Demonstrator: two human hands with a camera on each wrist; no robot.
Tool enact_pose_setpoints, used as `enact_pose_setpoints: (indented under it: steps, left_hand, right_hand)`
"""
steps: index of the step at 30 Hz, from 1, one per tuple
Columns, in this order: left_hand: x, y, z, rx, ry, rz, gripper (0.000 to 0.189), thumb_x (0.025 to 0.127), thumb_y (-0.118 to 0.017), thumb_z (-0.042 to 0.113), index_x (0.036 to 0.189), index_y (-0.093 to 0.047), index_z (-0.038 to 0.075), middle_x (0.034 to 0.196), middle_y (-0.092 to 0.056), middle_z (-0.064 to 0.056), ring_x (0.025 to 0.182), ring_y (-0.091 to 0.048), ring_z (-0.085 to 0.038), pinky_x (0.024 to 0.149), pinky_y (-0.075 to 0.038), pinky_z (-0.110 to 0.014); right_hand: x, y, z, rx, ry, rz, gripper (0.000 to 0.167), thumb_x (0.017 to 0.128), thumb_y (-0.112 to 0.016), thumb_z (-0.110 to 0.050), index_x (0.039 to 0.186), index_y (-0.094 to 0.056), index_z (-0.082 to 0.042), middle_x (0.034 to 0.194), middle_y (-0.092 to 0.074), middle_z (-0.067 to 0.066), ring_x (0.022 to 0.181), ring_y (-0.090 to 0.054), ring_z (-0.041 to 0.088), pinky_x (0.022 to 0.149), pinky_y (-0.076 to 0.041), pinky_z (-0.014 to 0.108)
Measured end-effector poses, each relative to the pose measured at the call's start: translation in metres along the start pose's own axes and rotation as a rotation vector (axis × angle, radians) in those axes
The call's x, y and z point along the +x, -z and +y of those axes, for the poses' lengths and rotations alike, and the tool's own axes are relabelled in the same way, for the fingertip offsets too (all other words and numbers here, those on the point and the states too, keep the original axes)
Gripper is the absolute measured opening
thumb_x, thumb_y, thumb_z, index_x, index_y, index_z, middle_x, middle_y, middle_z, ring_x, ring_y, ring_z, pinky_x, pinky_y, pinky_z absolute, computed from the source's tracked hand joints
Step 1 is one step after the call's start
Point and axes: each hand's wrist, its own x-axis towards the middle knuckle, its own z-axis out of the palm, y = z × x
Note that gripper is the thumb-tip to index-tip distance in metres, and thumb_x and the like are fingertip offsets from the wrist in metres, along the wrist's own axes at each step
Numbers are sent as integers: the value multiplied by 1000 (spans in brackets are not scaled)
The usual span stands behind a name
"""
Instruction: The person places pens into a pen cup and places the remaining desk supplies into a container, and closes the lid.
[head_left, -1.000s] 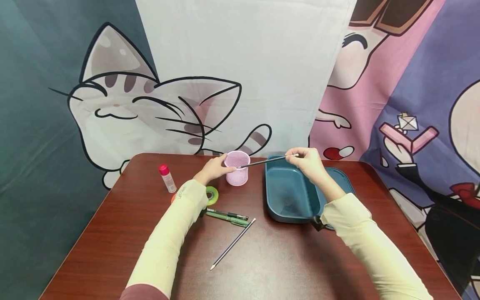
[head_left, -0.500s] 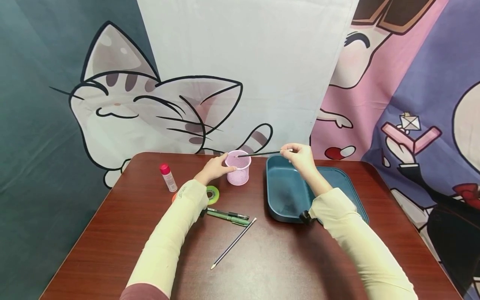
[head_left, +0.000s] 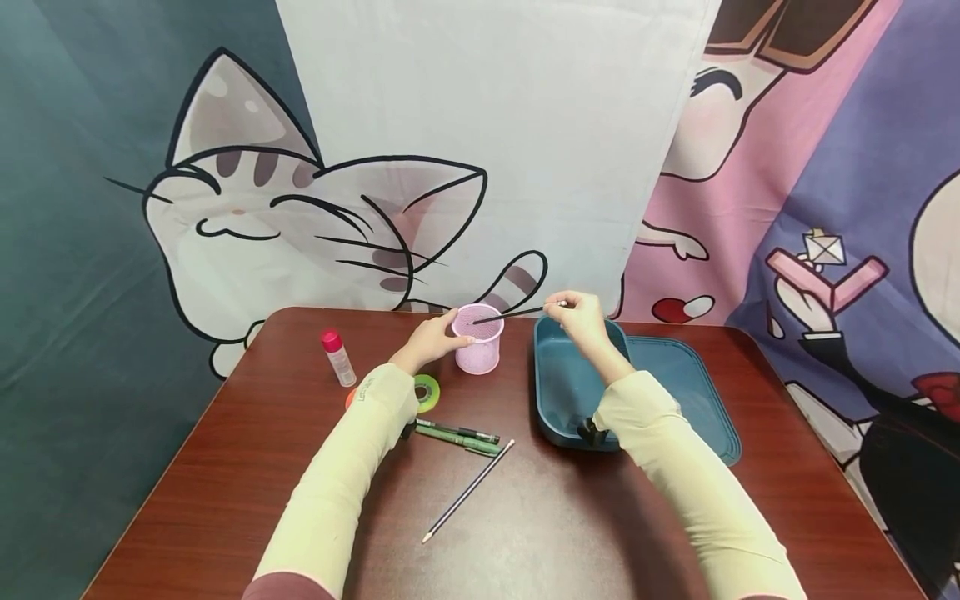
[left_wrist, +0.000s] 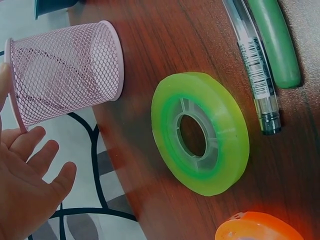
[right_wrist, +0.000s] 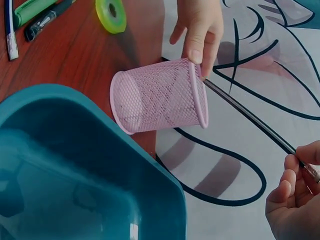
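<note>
A pink mesh pen cup [head_left: 478,357] stands upright at the table's far edge. My left hand [head_left: 431,342] pinches its rim, thumb on the near side, as the right wrist view also shows. Between the fingertips of my right hand [head_left: 581,321] is a dark striped pencil [right_wrist: 250,116], gripped near its eraser end. That pencil slants down to the left, and its other end overlaps the cup's mouth in the head view. The right hand hovers above the back of a blue box [head_left: 542,400].
Right of the box lies a blue lid [head_left: 686,383]. Nearer are a green tape roll [head_left: 430,392], an orange object [left_wrist: 257,227], a green pen [head_left: 457,439], a black pen [left_wrist: 255,65] and another pencil [head_left: 468,492]. A red-capped tube [head_left: 339,358] stands at left.
My right hand has moved left with the pencil, whose far end has shifted from beside my left thumb to over the cup's mouth. My left hand stays at the rim.
</note>
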Motion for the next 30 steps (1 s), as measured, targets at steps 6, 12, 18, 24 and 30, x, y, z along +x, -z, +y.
enact_pose_setpoints:
  steps: [6,12,18,24,30]
  left_hand:
    - [-2,-2,1,4,0,21,75,81,-57,43,139,-28,5,138,-37,-16,125,-37,-32,103,-29,-44]
    - [-3,-2,1,10,-2,36,75,80,-58,43,138,-29,6,137,-39,-16,124,-39,-32,102,-30,-43]
    - [-2,-4,-1,4,-7,52,73,80,-58,41,138,-30,5,135,-41,-17,123,-40,-32,101,-32,-43]
    - [-2,-5,-3,0,-14,59,73,80,-59,41,138,-30,6,134,-42,-16,122,-41,-32,100,-32,-43]
    - [-2,-4,-3,-6,-14,61,73,80,-59,40,138,-30,5,134,-42,-16,121,-41,-32,100,-33,-43]
  right_hand:
    - [6,-13,3,-21,-10,16,16,76,-62,-11,84,-67,2,67,-56,-6,57,-47,4,51,-40,17]
    - [10,-22,2,-74,36,25,16,75,-62,-11,83,-68,1,73,-62,3,62,-47,5,54,-38,16]
    - [11,-30,0,-57,34,23,15,74,-63,-9,84,-68,1,72,-62,3,61,-47,3,53,-38,15]
    - [12,-37,0,13,-16,11,18,74,-62,-6,88,-67,5,65,-57,-6,53,-47,1,50,-39,15]
    - [13,-42,1,100,-74,1,18,75,-62,-5,89,-66,6,57,-51,-12,49,-44,2,48,-40,15]
